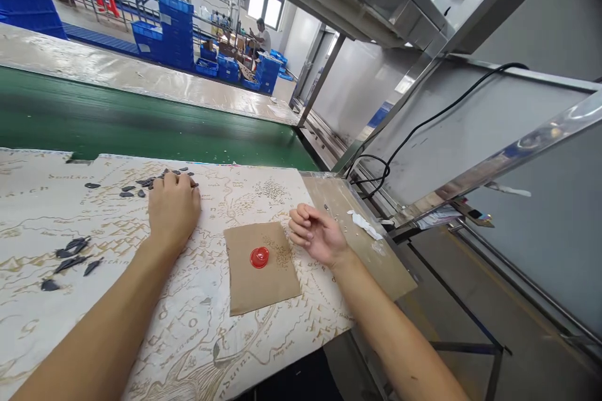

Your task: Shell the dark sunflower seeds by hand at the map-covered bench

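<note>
My left hand [174, 203], back upward, is bent down over a loose pile of small dark, leaf-shaped pieces [141, 193]. Its fingertips are hidden, so what they grip cannot be seen. Beside the brown cardboard square [249, 297], my right hand [317, 235] is raised with the palm turned up. Its fingers are curled, thumb close to the index finger; anything pinched there is too small to make out. On the cardboard lie a round glossy red piece [259, 257] and a scatter of tiny tan grains [281, 254]. Several larger dark pieces [73, 247] lie farther left.
A map-printed sheet [188, 338] covers the worktable. Pale grains [271, 190] lie near its far edge, and crumpled white tissue [365, 224] is at right. Beyond runs a green conveyor belt [155, 131]. A metal frame [508, 156] and black cable [423, 122] stand right.
</note>
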A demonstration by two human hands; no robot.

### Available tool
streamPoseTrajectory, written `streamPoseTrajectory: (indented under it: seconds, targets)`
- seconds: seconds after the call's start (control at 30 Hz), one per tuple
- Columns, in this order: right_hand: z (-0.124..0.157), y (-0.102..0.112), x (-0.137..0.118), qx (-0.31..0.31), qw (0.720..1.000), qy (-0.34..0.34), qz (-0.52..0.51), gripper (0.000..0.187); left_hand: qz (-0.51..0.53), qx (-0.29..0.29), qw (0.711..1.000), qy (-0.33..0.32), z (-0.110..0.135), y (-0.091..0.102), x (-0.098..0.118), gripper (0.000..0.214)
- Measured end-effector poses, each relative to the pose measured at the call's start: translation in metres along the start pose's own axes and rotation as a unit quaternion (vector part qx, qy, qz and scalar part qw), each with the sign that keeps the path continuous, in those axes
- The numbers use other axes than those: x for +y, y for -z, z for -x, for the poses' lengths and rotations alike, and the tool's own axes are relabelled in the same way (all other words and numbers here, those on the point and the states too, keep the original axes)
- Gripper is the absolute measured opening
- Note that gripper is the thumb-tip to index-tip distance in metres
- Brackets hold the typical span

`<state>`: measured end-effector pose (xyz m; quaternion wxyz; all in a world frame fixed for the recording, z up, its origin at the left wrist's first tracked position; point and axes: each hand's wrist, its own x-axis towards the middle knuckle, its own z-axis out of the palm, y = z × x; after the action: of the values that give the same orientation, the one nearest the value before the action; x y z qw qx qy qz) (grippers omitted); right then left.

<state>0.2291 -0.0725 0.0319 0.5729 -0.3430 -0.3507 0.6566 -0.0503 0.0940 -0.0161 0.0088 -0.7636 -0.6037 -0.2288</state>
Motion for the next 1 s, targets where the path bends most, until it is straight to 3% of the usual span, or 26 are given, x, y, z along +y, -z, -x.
streamPoseTrajectory:
  seconds: [0.3, 0.53, 0.8, 1.0]
  targets:
    - [-0.026, 0.009, -0.015, 0.180, 0.974, 0.044, 0.127, 0.032, 0.074, -0.016, 0.997, -0.018, -0.002, -0.003, -0.002, 0.044]
    - [-0.062, 0.019, -0.005, 0.254, 0.916, -0.027, 0.309, 0.019, 0.080, -0.028, 0.996, -0.018, -0.002, 0.000, -0.003, 0.038]
    - [-0.073, 0.012, 0.006, 0.248, 0.815, -0.023, 0.524, 0.009, 0.114, -0.012, 0.993, -0.018, -0.003, -0.009, -0.007, 0.031]
    - [-0.079, 0.015, 0.011, 0.177, 0.795, -0.004, 0.580, 0.020, 0.165, -0.016, 0.986, -0.009, -0.004, -0.009, -0.014, 0.023]
